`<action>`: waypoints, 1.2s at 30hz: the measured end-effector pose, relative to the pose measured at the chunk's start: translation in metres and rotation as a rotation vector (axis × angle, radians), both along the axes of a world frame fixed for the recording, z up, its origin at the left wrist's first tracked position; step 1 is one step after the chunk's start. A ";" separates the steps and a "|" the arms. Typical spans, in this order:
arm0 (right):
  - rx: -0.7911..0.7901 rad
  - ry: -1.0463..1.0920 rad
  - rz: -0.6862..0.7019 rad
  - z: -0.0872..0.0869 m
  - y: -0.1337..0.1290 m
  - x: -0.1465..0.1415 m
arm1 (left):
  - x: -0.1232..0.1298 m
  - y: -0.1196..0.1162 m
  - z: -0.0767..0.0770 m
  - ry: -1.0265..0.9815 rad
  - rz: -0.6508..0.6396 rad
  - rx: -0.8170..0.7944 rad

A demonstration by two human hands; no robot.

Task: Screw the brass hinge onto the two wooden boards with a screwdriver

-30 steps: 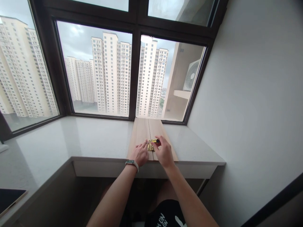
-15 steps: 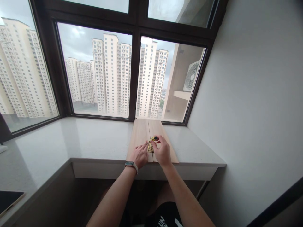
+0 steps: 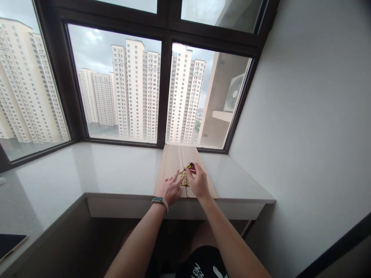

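Two boards (image 3: 170,158) lie side by side on the surface (image 3: 124,170), a brass hinge (image 3: 185,179) across their seam. The right hand (image 3: 198,180) grips a yellow-black screwdriver (image 3: 189,166); the left hand (image 3: 170,190), fingers loosely extended, reaches the hinge's left edge.

The left hand (image 3: 171,190) and right hand (image 3: 199,183) are bare, as are both forearms. A slim wristband (image 3: 160,202) on the left wrist has a pale strap and a rounded, grey-green face. A black garment (image 3: 207,256) shows white lettering, partly reading "ON", and a white shape.
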State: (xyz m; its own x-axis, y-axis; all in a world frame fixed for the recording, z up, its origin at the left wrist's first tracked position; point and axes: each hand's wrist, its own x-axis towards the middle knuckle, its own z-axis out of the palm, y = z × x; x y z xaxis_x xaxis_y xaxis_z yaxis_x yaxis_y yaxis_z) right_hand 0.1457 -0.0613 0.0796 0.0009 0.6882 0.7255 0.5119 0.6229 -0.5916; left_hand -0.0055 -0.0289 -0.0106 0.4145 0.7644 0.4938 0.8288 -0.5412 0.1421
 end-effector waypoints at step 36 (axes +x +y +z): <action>-0.164 -0.108 -0.165 0.016 0.017 0.049 | -0.001 -0.003 0.002 -0.038 -0.035 -0.009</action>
State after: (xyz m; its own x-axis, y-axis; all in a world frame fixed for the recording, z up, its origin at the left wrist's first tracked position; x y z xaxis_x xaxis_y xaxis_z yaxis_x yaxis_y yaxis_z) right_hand 0.1944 -0.0447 0.0954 0.0513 0.7939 0.6059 0.6647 0.4256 -0.6140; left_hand -0.0062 -0.0314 -0.0083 0.4224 0.7541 0.5029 0.8034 -0.5684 0.1775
